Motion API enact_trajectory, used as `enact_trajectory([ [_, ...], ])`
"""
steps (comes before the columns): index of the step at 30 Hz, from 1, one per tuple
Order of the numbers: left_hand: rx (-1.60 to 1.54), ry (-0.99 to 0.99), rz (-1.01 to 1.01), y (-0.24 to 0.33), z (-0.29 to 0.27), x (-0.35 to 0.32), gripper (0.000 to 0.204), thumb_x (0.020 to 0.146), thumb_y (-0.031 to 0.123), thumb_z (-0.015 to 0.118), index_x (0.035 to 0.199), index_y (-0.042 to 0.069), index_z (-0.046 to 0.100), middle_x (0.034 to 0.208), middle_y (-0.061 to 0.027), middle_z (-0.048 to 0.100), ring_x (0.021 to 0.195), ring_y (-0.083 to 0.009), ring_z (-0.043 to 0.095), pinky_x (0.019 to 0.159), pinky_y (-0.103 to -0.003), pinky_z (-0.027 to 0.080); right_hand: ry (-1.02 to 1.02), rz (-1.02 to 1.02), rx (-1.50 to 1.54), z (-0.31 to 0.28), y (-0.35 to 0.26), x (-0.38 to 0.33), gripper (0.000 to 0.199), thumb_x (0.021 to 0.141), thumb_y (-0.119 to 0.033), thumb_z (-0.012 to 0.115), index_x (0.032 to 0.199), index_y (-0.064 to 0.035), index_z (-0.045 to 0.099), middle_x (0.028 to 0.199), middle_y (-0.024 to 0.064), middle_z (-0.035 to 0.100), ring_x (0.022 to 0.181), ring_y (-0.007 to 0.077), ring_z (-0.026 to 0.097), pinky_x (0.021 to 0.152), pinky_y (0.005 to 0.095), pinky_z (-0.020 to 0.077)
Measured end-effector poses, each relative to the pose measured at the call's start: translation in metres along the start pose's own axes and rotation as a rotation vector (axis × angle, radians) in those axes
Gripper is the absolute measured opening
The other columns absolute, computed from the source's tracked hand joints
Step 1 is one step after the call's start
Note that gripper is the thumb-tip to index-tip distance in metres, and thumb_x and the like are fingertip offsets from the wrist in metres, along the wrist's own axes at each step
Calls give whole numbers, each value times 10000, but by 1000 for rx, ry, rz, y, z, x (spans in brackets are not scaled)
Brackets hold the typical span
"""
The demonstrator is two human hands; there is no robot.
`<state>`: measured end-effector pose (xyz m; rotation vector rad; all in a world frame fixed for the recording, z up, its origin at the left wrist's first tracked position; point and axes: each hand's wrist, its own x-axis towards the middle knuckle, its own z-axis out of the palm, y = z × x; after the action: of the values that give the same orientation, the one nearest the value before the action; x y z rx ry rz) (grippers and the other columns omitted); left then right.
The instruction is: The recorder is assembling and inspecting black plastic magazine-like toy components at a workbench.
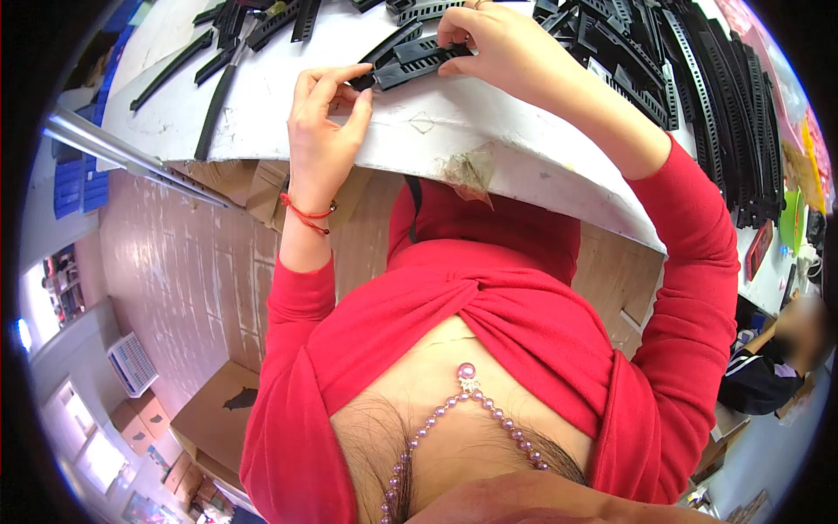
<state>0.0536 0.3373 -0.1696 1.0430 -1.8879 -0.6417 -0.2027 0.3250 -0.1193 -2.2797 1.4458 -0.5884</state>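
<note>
Between my two hands, just above the white tabletop, is a black slotted plastic strip (414, 63). My left hand (325, 127), with a red string bracelet on its wrist, pinches the strip's left end between thumb and fingertips. At the other end, the thumb and fingers of my right hand (499, 45) close on the strip. Its right tip is partly hidden by those fingers. Another short black piece (393, 44) shows right behind the strip; whether the two are joined I cannot tell.
Loose black strips (223, 96) lie at the left of the white table (410, 131). Long slotted black strips (742, 122) are piled at the right. Clear plastic (471, 175) hangs at the front edge. A cardboard box (214, 410) stands on the floor, and another person (759, 375) is at far right.
</note>
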Motion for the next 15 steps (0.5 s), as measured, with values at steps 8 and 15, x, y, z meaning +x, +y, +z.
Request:
enact_trajectory([
  [8,98,-115,102,7,0,-2,378,797,76,832,1167,105,757,1097,-78,602,906,-207,593,792,-320,509,59,-52,-136,9,-7,-18,313,823,-171,787,1121,-90,732,1070,92,670,1028,297,624,912,394,515],
  [15,136,-230,241,26,-3,-8,408,771,120,850,1169,143,764,1037,-67,631,952,-247,579,847,-354,467,113,-309,-392,-1,-15,-67,243,766,-201,793,991,-118,756,979,23,706,1062,237,610,921,386,500],
])
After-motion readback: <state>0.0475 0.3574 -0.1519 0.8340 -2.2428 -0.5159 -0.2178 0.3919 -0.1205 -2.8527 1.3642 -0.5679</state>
